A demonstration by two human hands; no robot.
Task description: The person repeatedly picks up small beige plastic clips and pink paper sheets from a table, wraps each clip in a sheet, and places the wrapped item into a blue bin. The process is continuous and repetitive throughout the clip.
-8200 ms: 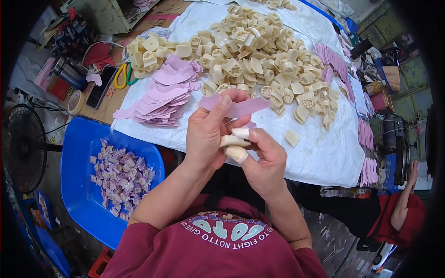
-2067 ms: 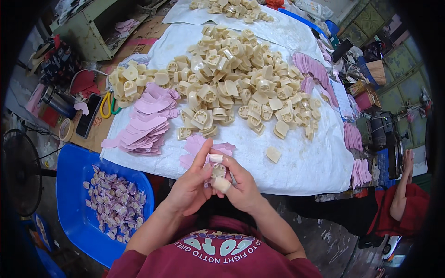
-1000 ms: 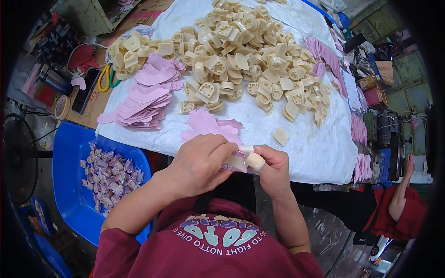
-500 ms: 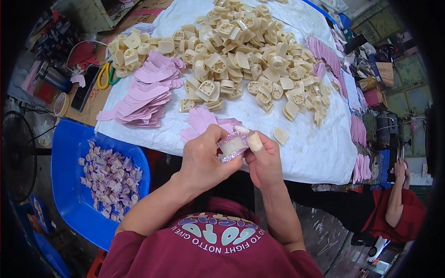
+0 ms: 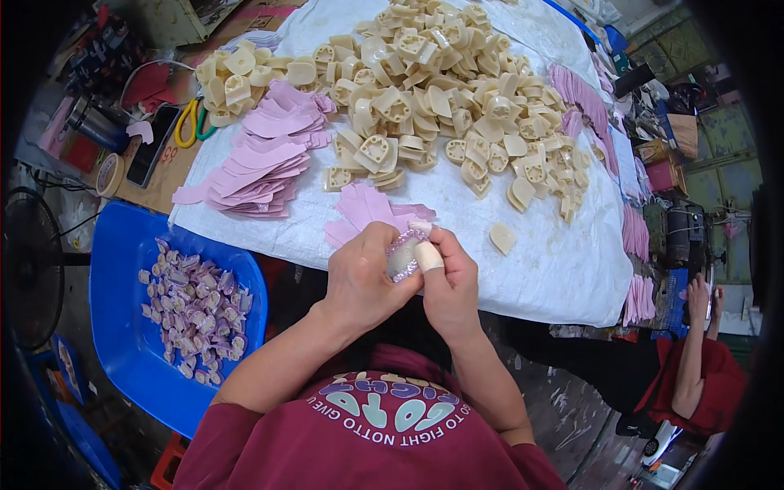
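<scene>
Between my two hands, just over the table's near edge, is a beige shoe heel (image 5: 402, 260) with a glittery pink-purple strip around its sides. My left hand (image 5: 358, 278) clasps it from the left, thumb below and fingers above. On the other side my right hand (image 5: 454, 282) pinches it, its thumb, in a beige finger cover, pressing on the strip's edge. The fingers hide part of the heel. Several loose pink strips (image 5: 359, 210) lie just beyond my left hand. One lone beige heel (image 5: 502, 238) rests on the white cloth (image 5: 555, 273) to the right.
A large heap of bare beige heels (image 5: 441, 102) covers the table's middle. At its left lie a stack of pink strips (image 5: 253, 167), scissors (image 5: 186, 122) and a phone (image 5: 153, 147). Covered heels (image 5: 196, 314) fill a blue basin (image 5: 122, 351) at lower left. Another person (image 5: 694, 376) works at right.
My right hand has shifted left and closer to my left hand, its thumb now over the heel's right edge. The heel has turned a little in my fingers.
</scene>
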